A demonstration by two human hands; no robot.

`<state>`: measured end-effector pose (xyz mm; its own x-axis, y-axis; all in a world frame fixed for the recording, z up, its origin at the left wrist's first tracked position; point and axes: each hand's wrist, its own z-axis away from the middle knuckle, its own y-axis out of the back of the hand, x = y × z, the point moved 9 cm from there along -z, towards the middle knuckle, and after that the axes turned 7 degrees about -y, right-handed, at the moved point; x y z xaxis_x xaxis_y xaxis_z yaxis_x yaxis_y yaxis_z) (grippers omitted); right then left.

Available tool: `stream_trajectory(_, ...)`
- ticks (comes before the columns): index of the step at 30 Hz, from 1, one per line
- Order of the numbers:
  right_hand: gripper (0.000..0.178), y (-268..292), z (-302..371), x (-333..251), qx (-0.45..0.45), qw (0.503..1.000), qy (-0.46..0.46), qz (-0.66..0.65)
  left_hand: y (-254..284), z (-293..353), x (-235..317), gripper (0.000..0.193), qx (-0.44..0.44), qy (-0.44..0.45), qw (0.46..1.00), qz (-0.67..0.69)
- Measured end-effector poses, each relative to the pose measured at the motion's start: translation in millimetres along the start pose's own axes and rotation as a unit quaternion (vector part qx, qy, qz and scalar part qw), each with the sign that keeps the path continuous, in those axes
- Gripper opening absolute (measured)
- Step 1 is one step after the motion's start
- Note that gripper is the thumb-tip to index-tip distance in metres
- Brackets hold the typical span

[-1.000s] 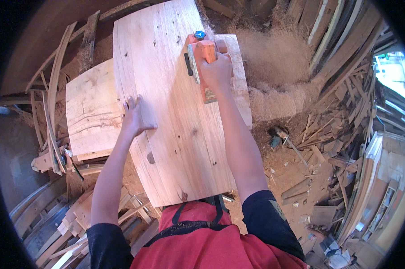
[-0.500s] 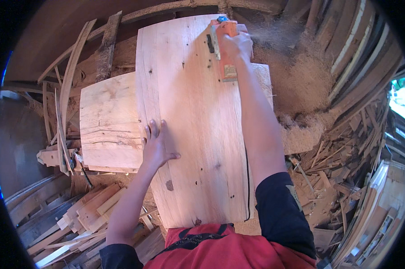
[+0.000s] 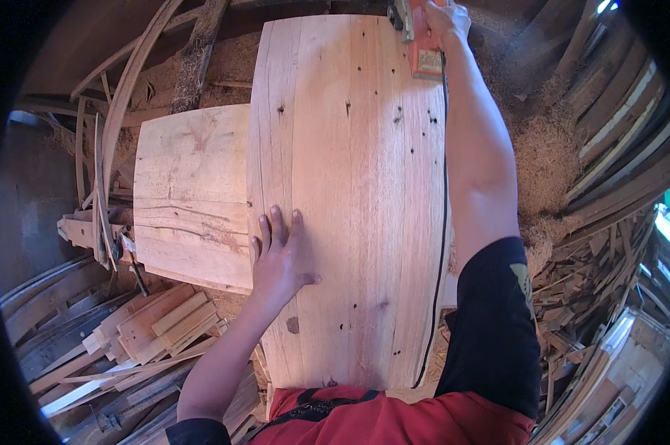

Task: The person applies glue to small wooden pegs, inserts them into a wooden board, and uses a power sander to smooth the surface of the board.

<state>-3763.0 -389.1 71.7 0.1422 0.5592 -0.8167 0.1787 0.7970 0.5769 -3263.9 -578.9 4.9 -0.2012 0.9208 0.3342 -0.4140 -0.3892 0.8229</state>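
Observation:
A wide, pale wooden panel (image 3: 350,222) made of joined boards, dotted with dark knots, stretches away from my body. My right hand (image 3: 449,21) grips an orange electric planer (image 3: 426,52) at the panel's far right corner; the planer's front end is cut off by the picture's upper edge. Fingers spread, my left hand (image 3: 279,256) rests flat on the panel's left side. A black cord (image 3: 440,274) runs down along the panel's right edge, beneath my right arm.
A second, cracked wooden panel (image 3: 190,196) lies under the first, sticking out to the left. Wood shavings (image 3: 546,163) are heaped on the right. Scrap pieces (image 3: 164,319) pile up at lower left, with more offcuts (image 3: 587,297) at right. Long boards (image 3: 624,111) lean at far right.
My right hand has pushed the planer farther away along the panel, to its far end. The left hand stays flat in about the same spot. The whole view has shifted a little.

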Motion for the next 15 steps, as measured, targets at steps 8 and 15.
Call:
stream_trajectory(8, 0.047, 78, 179, 74, -0.103, 0.994, 0.004, 0.036, -19, -3, -11, 0.133, 0.028, -0.033, 0.999, -0.032)
stream_trajectory(15, 0.063, 279, 610, 193, -0.057, 0.998, 0.005, 0.023, -24, -28, -19, 0.145, 0.033, -0.053, 0.994, -0.087)
